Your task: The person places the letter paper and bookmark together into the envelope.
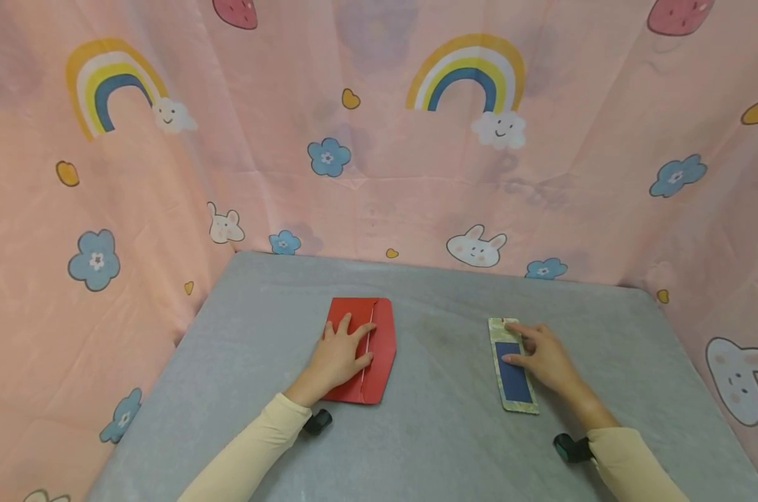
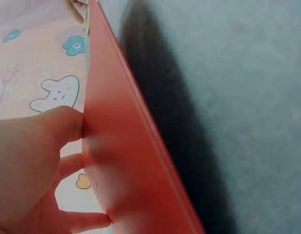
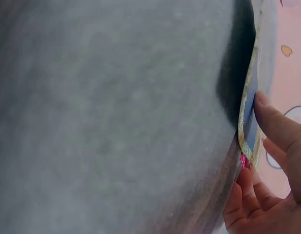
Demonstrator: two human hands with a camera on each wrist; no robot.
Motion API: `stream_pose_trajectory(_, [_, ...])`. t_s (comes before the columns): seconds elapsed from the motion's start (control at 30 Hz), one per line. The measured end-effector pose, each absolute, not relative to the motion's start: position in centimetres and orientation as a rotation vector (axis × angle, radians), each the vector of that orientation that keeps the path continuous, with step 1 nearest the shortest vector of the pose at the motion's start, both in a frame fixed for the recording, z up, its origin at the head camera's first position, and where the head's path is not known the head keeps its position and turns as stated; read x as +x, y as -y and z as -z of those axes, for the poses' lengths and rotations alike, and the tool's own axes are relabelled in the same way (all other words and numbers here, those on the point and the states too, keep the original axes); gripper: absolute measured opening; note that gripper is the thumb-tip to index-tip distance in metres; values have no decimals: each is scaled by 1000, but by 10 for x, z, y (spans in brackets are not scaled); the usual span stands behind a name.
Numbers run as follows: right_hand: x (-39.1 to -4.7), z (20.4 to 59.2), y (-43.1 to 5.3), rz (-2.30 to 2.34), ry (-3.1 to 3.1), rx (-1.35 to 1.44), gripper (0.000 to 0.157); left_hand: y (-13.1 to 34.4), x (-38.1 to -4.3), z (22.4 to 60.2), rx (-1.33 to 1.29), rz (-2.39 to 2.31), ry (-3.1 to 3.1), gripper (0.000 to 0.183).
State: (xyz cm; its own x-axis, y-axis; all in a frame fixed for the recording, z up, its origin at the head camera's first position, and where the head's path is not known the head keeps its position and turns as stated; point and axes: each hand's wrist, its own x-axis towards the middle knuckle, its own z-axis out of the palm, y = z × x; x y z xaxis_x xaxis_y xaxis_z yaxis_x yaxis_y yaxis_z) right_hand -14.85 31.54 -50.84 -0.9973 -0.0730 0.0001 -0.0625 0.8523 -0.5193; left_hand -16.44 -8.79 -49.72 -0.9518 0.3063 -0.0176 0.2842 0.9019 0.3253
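A red paper envelope with a flap seam lies left of the table's middle. My left hand rests on it with fingers spread, thumb and fingertips on its face near the seam. The left wrist view shows the envelope edge-on, dark shadow beside it. On the right lies a narrow bookmark-like card with a pale patterned border and dark blue panel. My right hand touches it, thumb on the blue panel, index finger at the far end. In the right wrist view a bit of pink shows at the card's end near the fingers.
Grey cloth covers the table. A pink curtain printed with rainbows, rabbits and flowers hangs behind and at both sides. A black device sits at the left wrist and another at the right wrist.
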Motion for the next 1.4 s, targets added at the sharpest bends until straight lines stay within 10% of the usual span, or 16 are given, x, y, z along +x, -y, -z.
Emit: stream_pose_trajectory(1.4, [-153,500,-334,1167,-2759,-470,55,88,-163,494,504,-453,-3030,58])
